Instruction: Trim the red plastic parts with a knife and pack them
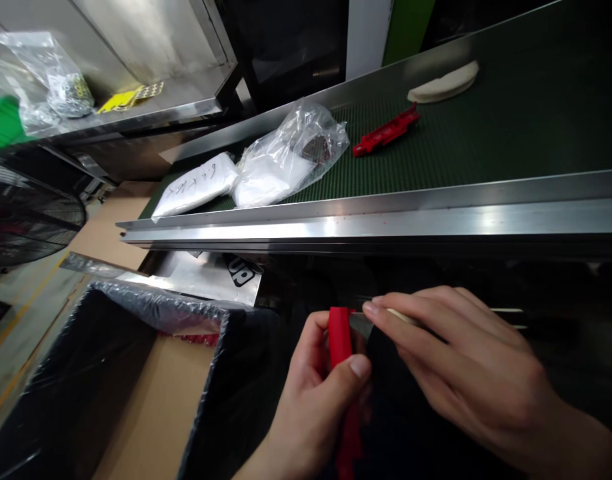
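Note:
My left hand (pixel 316 393) is closed round a long red plastic part (pixel 340 340), held upright below the conveyor's edge. My right hand (pixel 466 363) is closed on a small knife (pixel 361 323); its thin blade touches the top of the red part. A pale handle shows between the fingers. Another red plastic part (pixel 386 132) lies on the green conveyor belt (pixel 486 133), and a cream curved piece (pixel 443 83) lies farther along it.
Two clear bags (pixel 286 157) with white contents sit on the belt's left end. A steel rail (pixel 386 223) edges the conveyor. A cardboard box lined with black plastic (pixel 136 373) stands at lower left. A steel shelf (pixel 136 87) holds bags at upper left; a fan (pixel 26 213) stands beside it.

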A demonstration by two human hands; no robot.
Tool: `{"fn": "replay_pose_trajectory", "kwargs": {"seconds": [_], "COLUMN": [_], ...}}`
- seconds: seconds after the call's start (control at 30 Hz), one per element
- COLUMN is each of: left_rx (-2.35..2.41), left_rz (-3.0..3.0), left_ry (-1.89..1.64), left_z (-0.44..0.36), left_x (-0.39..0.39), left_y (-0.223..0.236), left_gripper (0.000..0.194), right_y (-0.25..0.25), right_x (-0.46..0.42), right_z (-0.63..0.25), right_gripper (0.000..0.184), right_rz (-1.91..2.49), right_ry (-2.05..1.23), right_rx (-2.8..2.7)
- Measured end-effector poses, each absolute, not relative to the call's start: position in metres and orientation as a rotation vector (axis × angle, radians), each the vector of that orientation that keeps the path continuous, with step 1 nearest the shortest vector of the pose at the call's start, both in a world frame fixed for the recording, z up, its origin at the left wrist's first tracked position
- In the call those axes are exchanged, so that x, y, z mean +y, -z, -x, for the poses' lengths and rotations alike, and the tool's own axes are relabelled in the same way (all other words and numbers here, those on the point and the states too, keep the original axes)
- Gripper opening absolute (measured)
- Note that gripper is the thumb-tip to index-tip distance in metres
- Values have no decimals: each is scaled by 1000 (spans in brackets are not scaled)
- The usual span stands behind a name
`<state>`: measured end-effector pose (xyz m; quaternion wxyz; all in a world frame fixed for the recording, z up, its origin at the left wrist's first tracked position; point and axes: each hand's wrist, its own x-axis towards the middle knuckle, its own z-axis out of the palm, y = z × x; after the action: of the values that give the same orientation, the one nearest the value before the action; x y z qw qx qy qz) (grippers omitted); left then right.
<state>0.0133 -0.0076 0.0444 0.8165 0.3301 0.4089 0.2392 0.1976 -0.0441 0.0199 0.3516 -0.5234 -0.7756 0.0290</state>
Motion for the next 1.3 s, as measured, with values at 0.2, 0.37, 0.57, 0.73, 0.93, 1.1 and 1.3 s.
{"fn": "replay_pose_trajectory", "kwargs": {"seconds": [0.2,0.37,0.57,0.73,0.93,1.1,1.3], "left_rx": [676,571,478,451,339,281,391], "left_rz": [-567,-488,-350,-334,-351,-297,-200], "left_ry": [-568,-586,-531,-542,-545,-547,-524], "left_z": [-13,-13,-12,-13,-11,-12,-11], "left_x": [-11,-11,-11,-11,-18,-22,-16], "left_y": [-42,-34,-38,-38,-23,-26,-41], "left_gripper": [21,16,18,17,17,20,16], "right_y": [-23,-33,-33,-32,-27,-23,-29], "right_x": [-44,-52,-52,-53,-47,-48,-53], "right_z": [-198,-185,-181,-180,-182,-186,-183], "right_gripper": [51,42,47,43,38,37,38], "right_rz": [1404,1306,1286,1300,1293,1345,1267], "right_ry": [-166,-325,-311,-291,-183,-254,-272], "right_rx": [-1768,-1801,-1790,-1800,-1839,-1696,-1788]}}
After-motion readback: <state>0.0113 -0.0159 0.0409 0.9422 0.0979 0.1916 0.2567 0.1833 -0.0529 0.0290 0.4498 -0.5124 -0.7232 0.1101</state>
